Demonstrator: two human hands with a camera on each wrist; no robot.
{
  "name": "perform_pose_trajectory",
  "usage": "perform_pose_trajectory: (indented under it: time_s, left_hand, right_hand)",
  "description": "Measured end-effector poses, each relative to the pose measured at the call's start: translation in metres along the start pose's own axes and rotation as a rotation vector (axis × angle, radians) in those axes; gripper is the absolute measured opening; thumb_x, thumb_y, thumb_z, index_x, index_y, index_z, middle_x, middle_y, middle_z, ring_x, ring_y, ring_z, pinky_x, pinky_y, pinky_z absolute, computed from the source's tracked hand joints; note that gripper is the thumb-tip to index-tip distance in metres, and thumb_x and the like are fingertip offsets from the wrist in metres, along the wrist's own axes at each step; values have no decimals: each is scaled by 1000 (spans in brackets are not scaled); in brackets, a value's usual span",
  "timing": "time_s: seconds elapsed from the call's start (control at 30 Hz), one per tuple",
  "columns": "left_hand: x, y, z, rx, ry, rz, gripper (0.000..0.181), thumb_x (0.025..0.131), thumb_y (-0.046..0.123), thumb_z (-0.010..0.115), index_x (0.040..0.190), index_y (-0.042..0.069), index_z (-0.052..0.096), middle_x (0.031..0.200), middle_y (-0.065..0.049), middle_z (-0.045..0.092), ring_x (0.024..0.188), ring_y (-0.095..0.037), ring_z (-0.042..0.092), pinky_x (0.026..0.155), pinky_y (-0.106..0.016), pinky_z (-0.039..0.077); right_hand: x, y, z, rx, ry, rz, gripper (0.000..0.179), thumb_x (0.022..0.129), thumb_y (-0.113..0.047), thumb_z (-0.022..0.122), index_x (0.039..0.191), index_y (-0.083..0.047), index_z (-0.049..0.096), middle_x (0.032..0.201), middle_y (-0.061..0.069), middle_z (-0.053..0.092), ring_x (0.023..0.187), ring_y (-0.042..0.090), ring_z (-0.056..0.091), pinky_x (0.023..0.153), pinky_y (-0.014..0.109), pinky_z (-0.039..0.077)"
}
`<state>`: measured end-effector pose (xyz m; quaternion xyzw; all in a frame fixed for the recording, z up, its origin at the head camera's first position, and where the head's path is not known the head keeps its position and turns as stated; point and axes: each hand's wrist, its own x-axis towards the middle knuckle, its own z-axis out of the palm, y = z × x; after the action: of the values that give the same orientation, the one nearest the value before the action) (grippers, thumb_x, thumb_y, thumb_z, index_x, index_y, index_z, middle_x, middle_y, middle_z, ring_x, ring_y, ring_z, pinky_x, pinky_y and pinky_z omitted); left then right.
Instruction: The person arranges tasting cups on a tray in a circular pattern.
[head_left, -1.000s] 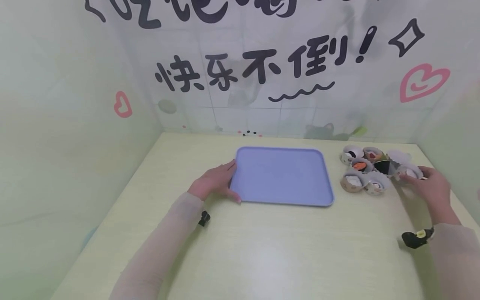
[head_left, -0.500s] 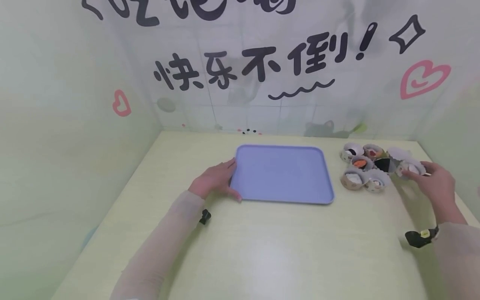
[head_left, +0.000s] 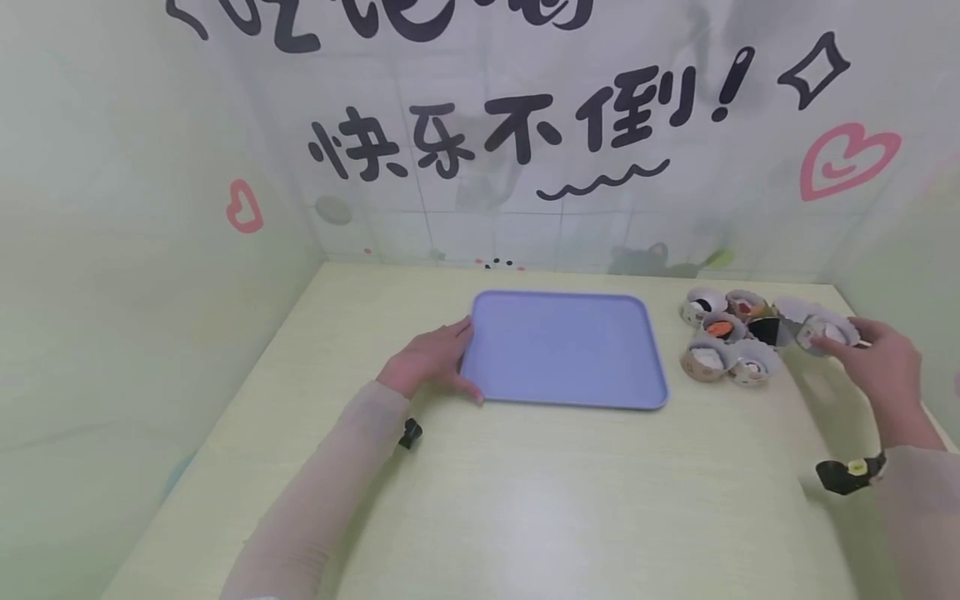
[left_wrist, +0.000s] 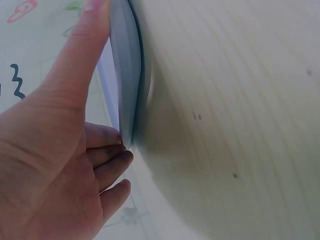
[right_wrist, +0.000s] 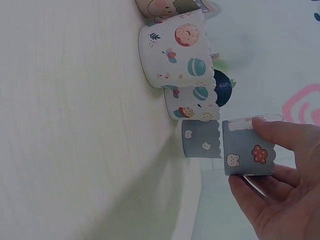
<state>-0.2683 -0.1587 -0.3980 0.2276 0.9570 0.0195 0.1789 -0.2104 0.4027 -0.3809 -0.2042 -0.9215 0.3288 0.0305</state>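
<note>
My left hand [head_left: 429,360] rests along the left edge of a shallow lilac tray [head_left: 566,350], thumb at the near corner. In the left wrist view, its fingertips [left_wrist: 122,161] touch the tray's outer wall [left_wrist: 129,75]. On the right, my right hand [head_left: 879,358] pinches a grey-blue paper baking cup [right_wrist: 248,147] with printed bears, something whitish inside it. The right wrist view has this cup raised off the table, beside another grey paper cup [right_wrist: 201,140]. A thumb lies on one side of the held cup, fingers on the other.
Several paper cups [head_left: 705,360] with small food-like pieces cluster right of the tray, one with an orange piece [head_left: 720,329], one with a dark piece [head_left: 767,332]. A pale printed curtain [head_left: 480,142] hangs behind and beside the pale wooden table [head_left: 525,500].
My right hand has shifted slightly right and away from me, carrying the paper baking cup up. The left hand and tray have stayed in place.
</note>
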Motion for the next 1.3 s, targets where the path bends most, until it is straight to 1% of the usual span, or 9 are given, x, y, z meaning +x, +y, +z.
perform_pose_trajectory:
  time_s: [0.1,0.13,0.27,0.37,0.6,0.7,0.93,1.0,1.3]
  left_hand:
    - [0,0,0,-2,0,0,134,67,72,77,159,1,11,169,-14,9,154,-34,21,124,-45,28]
    - [0,0,0,-5,0,0,134,66,72,77,159,1,11,169,-14,9,154,-34,21,124,-45,28]
    - [1,-1,0,-15,1,1,135,66,72,78,159,2,11,169,-15,9,153,-34,22,124,-46,29]
    - [1,-2,1,-9,3,-1,135,66,73,77,159,2,11,169,-14,9,153,-34,22,124,-46,28]
    - [2,-2,1,1,0,-4,135,66,74,76,159,1,11,169,-14,8,154,-34,21,124,-45,28]
    - [2,-1,1,-1,-4,-3,135,66,73,77,159,1,10,169,-14,8,154,-33,20,124,-44,27]
    - [2,-1,1,-10,-10,1,136,67,73,76,159,1,9,169,-15,8,155,-32,19,125,-44,27]
    - [2,-1,0,-7,-15,2,136,67,73,76,159,1,8,169,-15,7,155,-32,19,125,-44,27]
    - [2,0,0,5,-13,5,136,67,73,76,159,0,8,168,-15,6,155,-32,17,125,-43,26]
  right_hand:
    - [0,-1,-1,10,8,-4,82,98,-44,53,151,12,25,150,40,33,131,57,40,67,22,36]
    - [0,-1,-1,11,11,-7,82,98,-44,53,151,12,25,150,40,33,131,57,40,67,22,35]
    - [0,-5,-3,18,23,-13,81,99,-43,52,151,12,24,150,40,33,131,58,39,81,48,51]
    - [0,-8,-4,13,32,-21,80,99,-44,52,151,12,25,151,39,33,131,57,38,97,67,42]
    - [-2,-16,-5,-6,42,-42,80,98,-44,53,150,11,29,149,39,36,131,56,41,80,51,47]
    - [-3,-19,-5,5,35,-39,80,99,-43,53,151,11,27,150,39,35,132,56,40,87,58,47]
    - [-6,-26,-4,-6,24,-45,79,99,-44,52,151,11,27,150,39,35,131,56,39,88,59,48]
    - [-6,-27,-4,0,17,-54,79,99,-44,52,151,11,27,150,39,34,132,58,39,95,65,44]
    - [-7,-39,1,3,9,-79,78,99,-43,53,152,8,28,153,36,34,134,57,40,100,65,42]
